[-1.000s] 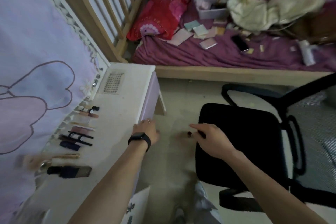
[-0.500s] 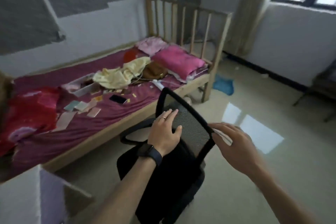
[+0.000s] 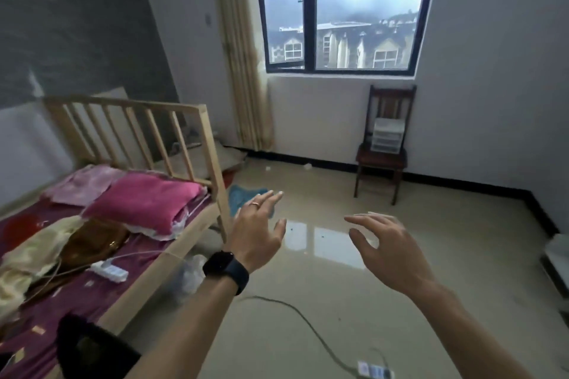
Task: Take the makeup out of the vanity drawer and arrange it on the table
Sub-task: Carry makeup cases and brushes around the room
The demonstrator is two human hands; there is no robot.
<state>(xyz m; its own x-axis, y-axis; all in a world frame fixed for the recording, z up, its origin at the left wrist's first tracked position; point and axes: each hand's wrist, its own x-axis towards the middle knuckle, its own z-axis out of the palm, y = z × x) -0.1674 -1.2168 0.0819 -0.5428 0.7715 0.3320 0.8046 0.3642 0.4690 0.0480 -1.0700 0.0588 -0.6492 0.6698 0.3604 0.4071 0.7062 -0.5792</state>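
The vanity table, its drawer and the makeup are out of view. My left hand (image 3: pixel 257 229), with a ring and a black watch on the wrist, is raised in the air with fingers spread and holds nothing. My right hand (image 3: pixel 389 251) hovers beside it, fingers relaxed and empty. Both hands are over the bare tiled floor, facing the window wall.
A wooden bed (image 3: pixel 197 228) with pink blankets, clothes and a power strip stands at the left. The black office chair's back (image 3: pixel 89 351) shows at the lower left. A dark wooden chair (image 3: pixel 383 163) holding a small drawer box stands under the window. A cable (image 3: pixel 308 323) crosses the floor.
The view has swung from the vanity table round to the window wall. My hands left the drawer front, touched the office chair's back, and are now free in the air.
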